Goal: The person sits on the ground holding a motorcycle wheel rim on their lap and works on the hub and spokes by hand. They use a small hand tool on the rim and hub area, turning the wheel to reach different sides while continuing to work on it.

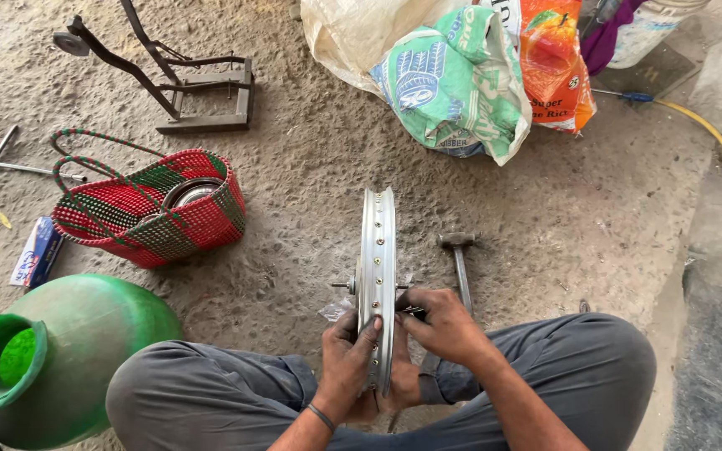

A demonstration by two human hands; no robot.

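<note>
A silver metal wheel rim (377,276) with a row of spoke holes stands upright on edge on the dirt floor (311,192), between the person's knees. The left hand (347,355) and right hand (444,326) both clasp its near edge. It looks rigid, smooth and moderately heavy; gripping the flanges seems safest.

Soft, even daylight fills the scene, bright but without harsh glare. Shadows are faint and short on the rough grey concrete floor (311,192). Focus stays sharp throughout; wide-angle bending shows toward the edges.
</note>
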